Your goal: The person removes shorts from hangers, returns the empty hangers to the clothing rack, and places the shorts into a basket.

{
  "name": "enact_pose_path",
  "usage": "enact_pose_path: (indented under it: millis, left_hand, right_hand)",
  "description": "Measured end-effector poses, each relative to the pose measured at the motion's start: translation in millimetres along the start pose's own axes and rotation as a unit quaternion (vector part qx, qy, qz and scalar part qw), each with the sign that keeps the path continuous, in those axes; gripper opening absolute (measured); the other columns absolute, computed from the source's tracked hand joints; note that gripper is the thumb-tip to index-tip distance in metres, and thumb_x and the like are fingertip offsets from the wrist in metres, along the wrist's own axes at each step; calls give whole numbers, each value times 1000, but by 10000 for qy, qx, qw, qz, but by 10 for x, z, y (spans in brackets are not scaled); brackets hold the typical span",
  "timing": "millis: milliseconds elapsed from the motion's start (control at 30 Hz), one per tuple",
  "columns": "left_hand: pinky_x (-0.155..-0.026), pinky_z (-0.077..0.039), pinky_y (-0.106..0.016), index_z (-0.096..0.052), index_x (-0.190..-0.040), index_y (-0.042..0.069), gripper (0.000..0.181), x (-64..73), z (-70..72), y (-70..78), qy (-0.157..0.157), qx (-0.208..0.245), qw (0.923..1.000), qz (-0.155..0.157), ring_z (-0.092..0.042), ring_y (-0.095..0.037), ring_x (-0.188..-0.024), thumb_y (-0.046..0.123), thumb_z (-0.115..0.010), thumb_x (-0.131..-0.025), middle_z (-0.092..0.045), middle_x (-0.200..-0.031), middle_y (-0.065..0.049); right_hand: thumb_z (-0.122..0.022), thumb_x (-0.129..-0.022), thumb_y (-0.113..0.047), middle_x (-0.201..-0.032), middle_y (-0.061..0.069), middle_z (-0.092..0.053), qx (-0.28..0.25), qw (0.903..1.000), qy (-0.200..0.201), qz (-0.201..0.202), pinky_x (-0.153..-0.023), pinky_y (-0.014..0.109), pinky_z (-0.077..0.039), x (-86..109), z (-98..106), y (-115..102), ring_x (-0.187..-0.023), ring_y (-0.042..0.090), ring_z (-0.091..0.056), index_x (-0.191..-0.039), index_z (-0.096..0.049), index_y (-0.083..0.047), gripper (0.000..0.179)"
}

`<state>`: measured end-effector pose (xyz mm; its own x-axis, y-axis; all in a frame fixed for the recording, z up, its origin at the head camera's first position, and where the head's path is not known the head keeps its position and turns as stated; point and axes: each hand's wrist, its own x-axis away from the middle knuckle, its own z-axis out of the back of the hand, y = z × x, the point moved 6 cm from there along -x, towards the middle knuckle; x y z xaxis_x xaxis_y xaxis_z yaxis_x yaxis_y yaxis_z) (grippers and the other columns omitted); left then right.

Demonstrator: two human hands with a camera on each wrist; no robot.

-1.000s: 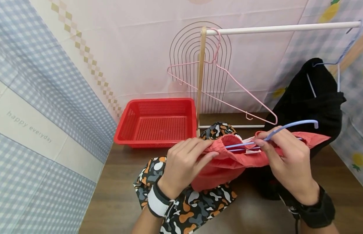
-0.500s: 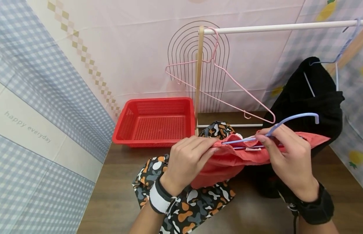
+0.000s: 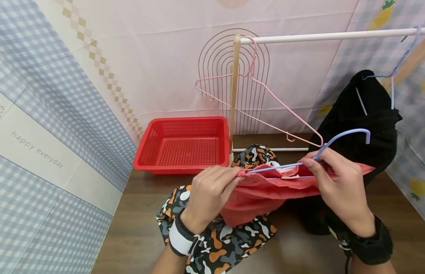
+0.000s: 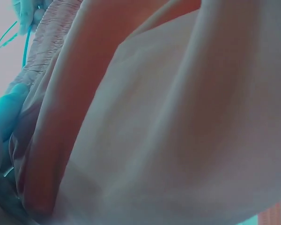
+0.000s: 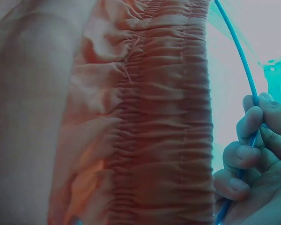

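Note:
In the head view, a coral pair of elastic-waist pants (image 3: 253, 201) hangs between both hands, a blue hanger (image 3: 274, 167) lying inside its waist opening. My left hand (image 3: 212, 194) pinches the waistband's left corner, right at the hanger's left end. My right hand (image 3: 339, 186) grips the hanger at the base of its hook, which points up and right. In the right wrist view the fingers (image 5: 248, 154) curl round the hanger beside the gathered waistband (image 5: 178, 117). Coral cloth (image 4: 145, 122) fills most of the left wrist view.
Camouflage-patterned cloth (image 3: 226, 247) lies on the wooden floor below. A red basket (image 3: 185, 165) stands behind on the left. Above, a white rail (image 3: 322, 37) carries a pink hanger (image 3: 280, 102) and, at right, black clothing (image 3: 363, 121) on a blue hanger.
My left hand has moved left with the waistband corner, drawing the waistband out along the hanger. The waist opening has flattened, while my right hand keeps its grip near the hook.

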<state>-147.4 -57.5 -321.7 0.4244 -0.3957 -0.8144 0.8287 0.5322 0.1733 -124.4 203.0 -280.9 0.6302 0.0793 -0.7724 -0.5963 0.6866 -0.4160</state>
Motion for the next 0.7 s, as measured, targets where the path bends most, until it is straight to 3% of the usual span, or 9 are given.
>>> enact_pose_path:
  millis: [133,200,300,400,700]
  left_hand:
    - [-84,-62,-30,-81,-114,8,21,39,9,-28,48,84,10000,-1,-77,-14,-95,17,-82,-95,-81,-104,-3]
    - [-84,-61,-30,-81,-114,8,20,63,14,-38,67,132,9999,-15,-76,-14,-94,16,-81,-95,-81,-103,-2]
    - [-85,-61,-30,-80,-114,8,20,98,15,-48,85,196,9998,-60,-76,-14,-93,15,-80,-95,-80,-104,-2]
    - [-88,-61,-30,-80,-115,8,21,125,10,-65,77,279,9995,-84,-76,-14,-94,14,-80,-96,-80,-106,-3]
    - [-90,-60,-28,-79,-116,4,23,235,-13,-141,27,787,9968,-103,-74,-17,-97,8,-81,-93,-80,-107,-7]
  right_hand:
    - [-79,-89,-1,-90,11,-72,76,9997,-194,-146,-78,9,-42,8,-18,0,-81,-2,-50,-100,-73,3,12]
    - [-76,-93,-12,-91,12,-73,121,9994,-251,-189,-80,7,-42,19,-27,1,-83,-4,-51,-100,-73,3,16]
    - [-67,-97,-33,-91,13,-74,143,9995,-245,-148,-81,6,-42,37,-40,3,-83,-4,-51,-100,-74,3,36]
    - [-60,-98,-44,-90,11,-74,193,9993,-306,-91,-82,5,-43,45,-51,3,-83,-4,-51,-100,-74,2,48]
    - [-61,-98,-39,-89,7,-73,424,9967,-695,44,-83,4,-44,50,-76,-12,-80,2,-55,-94,-72,-1,40]
